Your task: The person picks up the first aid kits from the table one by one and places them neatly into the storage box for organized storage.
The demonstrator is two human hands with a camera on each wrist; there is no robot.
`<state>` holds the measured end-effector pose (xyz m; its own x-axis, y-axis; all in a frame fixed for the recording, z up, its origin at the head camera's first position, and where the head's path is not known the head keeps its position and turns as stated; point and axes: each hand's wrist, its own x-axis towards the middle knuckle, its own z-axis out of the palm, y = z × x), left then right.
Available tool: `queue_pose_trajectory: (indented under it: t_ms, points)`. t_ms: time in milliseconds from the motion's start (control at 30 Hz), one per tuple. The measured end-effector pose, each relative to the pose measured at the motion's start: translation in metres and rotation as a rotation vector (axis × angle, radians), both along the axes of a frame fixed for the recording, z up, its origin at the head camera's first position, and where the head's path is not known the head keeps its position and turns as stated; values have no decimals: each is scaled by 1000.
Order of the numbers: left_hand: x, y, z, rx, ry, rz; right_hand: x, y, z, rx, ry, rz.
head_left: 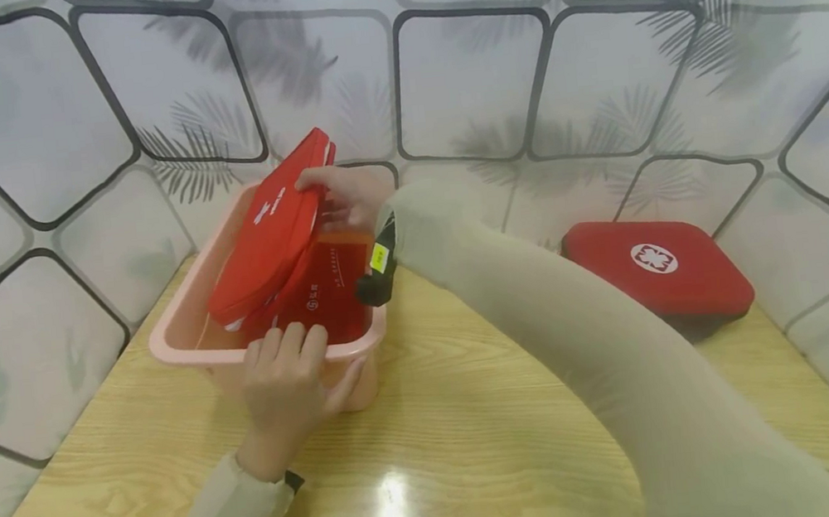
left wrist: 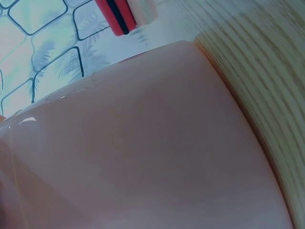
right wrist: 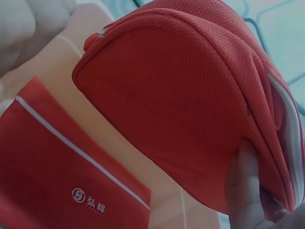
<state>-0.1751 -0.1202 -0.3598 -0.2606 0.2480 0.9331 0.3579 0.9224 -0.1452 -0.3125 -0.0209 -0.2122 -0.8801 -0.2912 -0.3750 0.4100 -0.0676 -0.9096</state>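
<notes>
At left of pale wood-grain bench (head_left: 475, 419), pinches red fabric pouch (head_left: 273, 230) by upper edge with right hand (head_left: 346, 194), holds it tilted over pink plastic tub (head_left: 356, 347), probably to clear rim; hooks left hand (head_left: 287, 383) over near rim, likely steadying tub.

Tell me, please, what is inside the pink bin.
A red pouch with white print is inside the pink bin. A red bag in the right grip tilts partly into it. They hide much of the bottom; anything underneath cannot be seen.

Woven-cloth pouch (right wrist: 162, 100), smooth plastic tub (head_left: 352, 348)
</notes>
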Motion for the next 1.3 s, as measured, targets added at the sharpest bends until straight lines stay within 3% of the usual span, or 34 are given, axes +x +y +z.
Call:
queue_pose_trajectory:
  t_ms: [200,600,867,1300]
  points:
    - [-1,1,1,3,21,-4,0,-9,-7,67,9,5]
    - [1,1,3,-22,-27,3,-1,-22,-28,169,22,-17]
    - [0,2,4,-18,-5,3,-3,-23,-36,216,-5,23]
    - [4,-1,7,-46,-51,-5,-4,-17,-42,225,-92,66]
